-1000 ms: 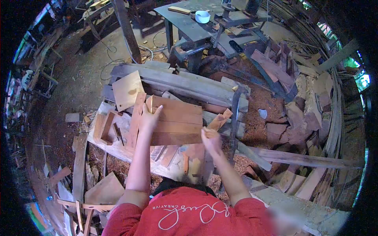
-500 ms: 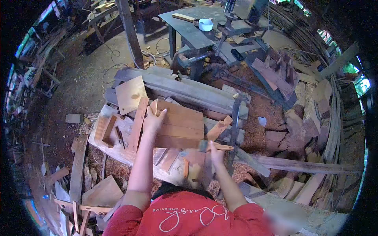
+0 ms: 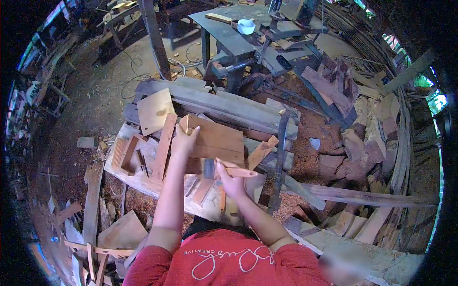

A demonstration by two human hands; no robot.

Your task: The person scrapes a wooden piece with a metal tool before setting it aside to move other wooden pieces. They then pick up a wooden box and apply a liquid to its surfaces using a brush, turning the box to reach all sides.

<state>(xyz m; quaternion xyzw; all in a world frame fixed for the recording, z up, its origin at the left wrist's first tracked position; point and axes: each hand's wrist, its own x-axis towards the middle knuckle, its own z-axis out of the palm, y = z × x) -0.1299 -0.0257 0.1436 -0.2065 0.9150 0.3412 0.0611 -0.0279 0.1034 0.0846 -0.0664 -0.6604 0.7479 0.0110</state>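
The box (image 3: 220, 138) lies at the middle of the view, its broad wooden face turned up. The left hand (image 3: 183, 143) holds the box at its left end, the thumb laid over the far left corner and the other fingers curled at the left side, so that the corner sits between thumb and fingers. At the near side of the box, the right hand (image 3: 232, 184) is closed around the brush (image 3: 241, 172), with the thumb and fingertips at the base of the handle and the rest of the handle pointing right, past the hand. The dark bristles point left, over or just beside the near edge of the box; whether they touch it is hard to tell from this angle. Just left of the box lies a slat (image 3: 164, 145), and beyond that, on the far left, a square board (image 3: 155, 113). Farther left of the box are a small frame (image 3: 127, 153) and two thin dark tools (image 3: 142, 162), set side by side on a pale slab (image 3: 143, 185). Right of the box are a wood strip (image 3: 261, 150) and a long dark blade (image 3: 281, 155). Well beyond the box stands a table (image 3: 231, 40) with a white cup (image 3: 245, 26) on it.
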